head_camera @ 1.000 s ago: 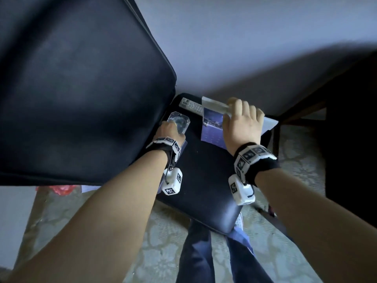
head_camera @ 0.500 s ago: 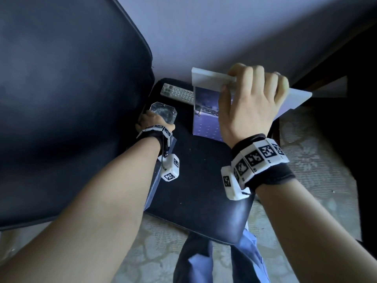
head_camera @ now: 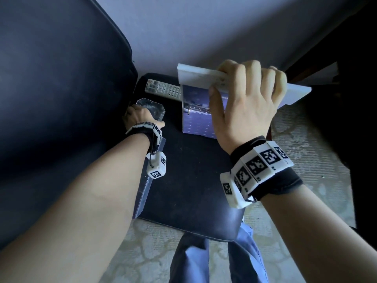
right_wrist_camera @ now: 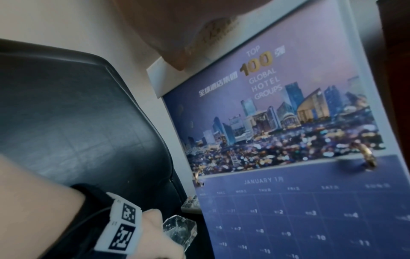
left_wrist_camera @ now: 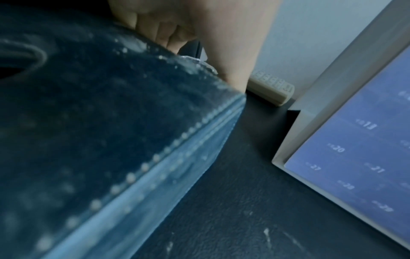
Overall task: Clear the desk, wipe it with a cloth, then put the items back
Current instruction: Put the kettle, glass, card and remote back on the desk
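A purple desk calendar with a white top edge hangs tilted above the back of a black chair seat. My right hand grips that top edge, fingers curled over it. The right wrist view shows the calendar face-on with its January page. My left hand grips a clear glass dish that stands on the seat's left side, near the backrest. In the left wrist view the glass dish fills the left, with my thumb against its edge.
A pale remote lies at the seat's back, between dish and calendar. The black backrest rises at the left. A clear sheet lies along the seat's left edge. Dark furniture stands right; patterned floor lies below.
My right hand has raised the calendar off the seat and toward me. The left hand has stayed on the glass dish.
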Action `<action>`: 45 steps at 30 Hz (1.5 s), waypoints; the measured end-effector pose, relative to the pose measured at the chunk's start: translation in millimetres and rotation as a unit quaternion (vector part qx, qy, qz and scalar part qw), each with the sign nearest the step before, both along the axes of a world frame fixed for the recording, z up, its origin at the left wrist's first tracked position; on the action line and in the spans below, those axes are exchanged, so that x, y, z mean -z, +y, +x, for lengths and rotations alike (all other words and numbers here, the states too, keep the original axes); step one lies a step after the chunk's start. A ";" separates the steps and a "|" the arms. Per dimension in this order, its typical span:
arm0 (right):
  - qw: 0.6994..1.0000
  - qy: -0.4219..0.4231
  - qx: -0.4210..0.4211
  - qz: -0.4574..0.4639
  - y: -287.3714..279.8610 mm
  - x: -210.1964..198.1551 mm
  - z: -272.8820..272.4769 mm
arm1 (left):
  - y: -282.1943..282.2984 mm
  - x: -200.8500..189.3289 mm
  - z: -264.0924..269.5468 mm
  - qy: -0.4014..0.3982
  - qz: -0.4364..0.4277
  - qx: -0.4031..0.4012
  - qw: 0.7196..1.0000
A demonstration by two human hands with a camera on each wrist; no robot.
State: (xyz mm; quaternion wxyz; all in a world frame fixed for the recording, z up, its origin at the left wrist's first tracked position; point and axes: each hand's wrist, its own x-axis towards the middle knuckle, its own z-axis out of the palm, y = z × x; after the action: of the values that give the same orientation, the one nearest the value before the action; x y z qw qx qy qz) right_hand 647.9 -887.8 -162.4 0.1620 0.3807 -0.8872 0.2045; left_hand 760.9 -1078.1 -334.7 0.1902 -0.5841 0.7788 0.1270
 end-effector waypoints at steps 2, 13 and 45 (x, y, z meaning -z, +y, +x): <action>1.000 -0.002 0.000 -0.009 1.5 -0.2 -1.8 | 2.4 -14.4 -4.3 0.012 0.006 0.008 1.000; 0.985 -0.154 -0.042 0.065 9.1 -52.7 -12.7 | 46.8 -140.6 7.0 -0.006 0.069 0.018 0.997; 0.967 -0.104 0.232 -0.017 484.3 -495.6 -113.8 | 485.6 -570.1 -164.8 0.176 -0.013 0.435 0.883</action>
State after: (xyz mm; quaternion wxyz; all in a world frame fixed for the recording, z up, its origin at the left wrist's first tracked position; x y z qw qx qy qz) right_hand 534.1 -403.5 333.3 0.1183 0.1378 -0.9596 0.2150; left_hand 596.1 -592.5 235.3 0.0783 -0.1569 0.9769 0.1221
